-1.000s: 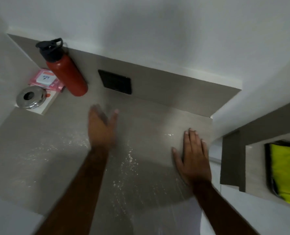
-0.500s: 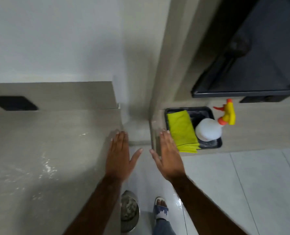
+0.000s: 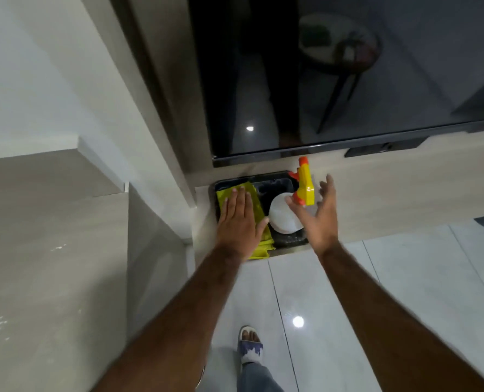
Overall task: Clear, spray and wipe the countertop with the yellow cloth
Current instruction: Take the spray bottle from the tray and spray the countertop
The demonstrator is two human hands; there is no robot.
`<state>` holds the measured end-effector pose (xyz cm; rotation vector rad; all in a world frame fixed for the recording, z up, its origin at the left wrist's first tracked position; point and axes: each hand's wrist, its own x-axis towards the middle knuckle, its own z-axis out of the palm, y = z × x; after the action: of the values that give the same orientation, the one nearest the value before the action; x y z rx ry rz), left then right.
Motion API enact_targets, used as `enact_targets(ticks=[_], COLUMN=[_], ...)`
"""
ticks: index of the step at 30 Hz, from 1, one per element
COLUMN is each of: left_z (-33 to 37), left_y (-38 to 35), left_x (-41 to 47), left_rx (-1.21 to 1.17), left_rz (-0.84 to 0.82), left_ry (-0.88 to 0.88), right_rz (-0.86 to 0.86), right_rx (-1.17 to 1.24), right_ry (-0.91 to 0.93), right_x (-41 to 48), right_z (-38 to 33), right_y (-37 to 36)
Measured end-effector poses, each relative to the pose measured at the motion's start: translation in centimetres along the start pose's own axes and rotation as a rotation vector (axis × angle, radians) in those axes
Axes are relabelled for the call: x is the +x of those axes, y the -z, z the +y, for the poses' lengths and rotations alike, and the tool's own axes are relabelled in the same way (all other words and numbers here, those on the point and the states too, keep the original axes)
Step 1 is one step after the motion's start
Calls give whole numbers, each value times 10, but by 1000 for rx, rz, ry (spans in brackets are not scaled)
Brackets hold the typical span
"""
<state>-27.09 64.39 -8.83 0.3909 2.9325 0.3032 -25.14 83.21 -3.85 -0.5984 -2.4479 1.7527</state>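
The yellow cloth (image 3: 256,199) is lying folded in the left part of a black tray (image 3: 276,179) on a ledge right of the countertop (image 3: 51,250). The left hand (image 3: 238,219) is resting flat on it, fingers together. The right hand (image 3: 317,216) is hovering at the spray bottle (image 3: 284,215), fingers spread apart.

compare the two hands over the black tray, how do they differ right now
The left hand lies flat, palm down, fingers together, over the yellow cloth; the right hand is tilted, fingers spread and curled around the spray bottle. The left hand seems to touch the cloth; the right hand has not closed on the bottle's yellow trigger head. Both are open, reaching over the black tray.
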Motion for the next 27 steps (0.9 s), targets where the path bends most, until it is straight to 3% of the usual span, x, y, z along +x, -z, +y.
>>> enact_targets(ticks=[4,13,17,20,23,27], left_z=[-3,-2,-25,-60,-110,-203], left_y=[-14,-3,19,38,55,75], left_x=[4,5,-18,-56,-106,-203], left_rx=[40,46,45,56,-9,-8], left_rz=[-80,-197,-124,-55,-25,77], left_ry=[56,52,6,11,173,437], right_rz=[-127,-155,-287,-375,-449,-677], right_rx=[-25,-144,-190,-177,-243,-308], right_ry=[115,263,458,466,478,440], right_x=[26,-7,-51,-77,-100,-143], right_z=[-6,-10,-34,-61,-85,-116], right_y=[-17,-27,-45,-76,-118,-196])
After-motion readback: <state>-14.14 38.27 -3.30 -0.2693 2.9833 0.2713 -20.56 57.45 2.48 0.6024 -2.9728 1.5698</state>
